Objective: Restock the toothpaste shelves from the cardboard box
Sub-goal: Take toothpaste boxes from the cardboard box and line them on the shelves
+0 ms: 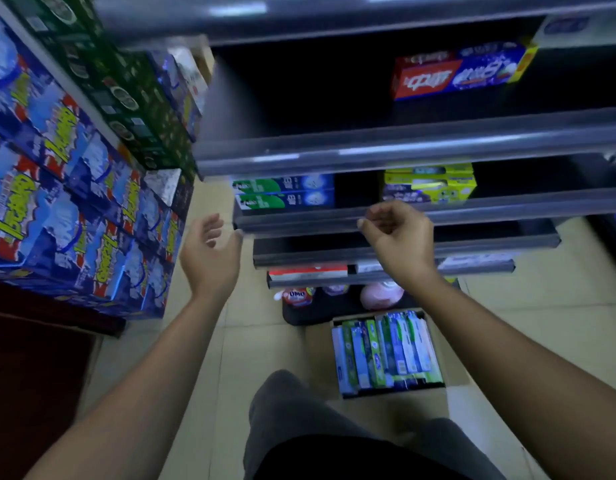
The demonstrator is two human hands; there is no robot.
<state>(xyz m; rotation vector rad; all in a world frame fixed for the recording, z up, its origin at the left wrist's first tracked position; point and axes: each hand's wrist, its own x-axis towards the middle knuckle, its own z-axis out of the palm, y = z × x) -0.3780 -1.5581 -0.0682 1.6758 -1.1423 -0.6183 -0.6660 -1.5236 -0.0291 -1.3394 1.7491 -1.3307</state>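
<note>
Both our arms reach forward in front of the shelves [507, 206]. Our left hand [209, 252] is up with the palm turned inward, fingers spread and relaxed, gripping nothing. Our right hand [402, 237] hangs in front of the middle rail, wrist bent, fingers loosely curled, and it's empty too. Down on the floor, the cardboard box [450, 367] stands open, packed with toothpaste cartons [386, 351] on edge. Behind the hands sit green-and-blue cartons [284, 194] and yellow cartons [429, 183]. Blur smears the print, and our right wrist covers part of the lower rails.
</note>
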